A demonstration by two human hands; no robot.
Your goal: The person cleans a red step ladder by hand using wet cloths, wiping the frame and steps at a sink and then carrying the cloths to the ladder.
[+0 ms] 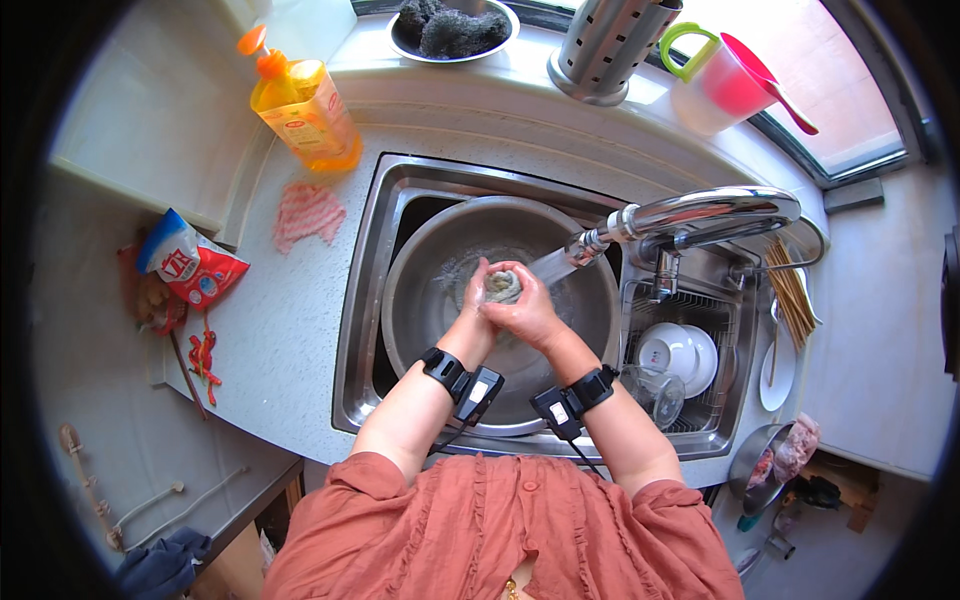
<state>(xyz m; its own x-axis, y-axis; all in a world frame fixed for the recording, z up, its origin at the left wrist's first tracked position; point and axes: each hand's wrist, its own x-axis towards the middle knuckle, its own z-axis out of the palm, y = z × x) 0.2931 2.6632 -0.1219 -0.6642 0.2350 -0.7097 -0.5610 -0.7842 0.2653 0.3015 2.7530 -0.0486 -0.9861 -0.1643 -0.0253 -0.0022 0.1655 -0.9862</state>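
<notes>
A wet, light-coloured wadded cloth [502, 286] is cupped between both my hands. My left hand [475, 298] presses against its left side, and my right hand [529, 309] curls around it from the right, with thumb and fingers bent. Both are over a large round stainless steel basin [409, 352], which sits in the sink [360, 337]. From the spout of the chrome faucet [589, 247], a spray of water falls beside my right fingers into the basin. Water splashes at the basin's bottom, behind my hands.
At right, a wire drying rack [712, 300] holds white bowls [667, 352] and a glass vessel [654, 396]. On the left counter are a dish soap bottle [315, 124], a pink striped cloth [307, 215] and a red-blue packet [195, 262]. Chopsticks [791, 292] lie at far right.
</notes>
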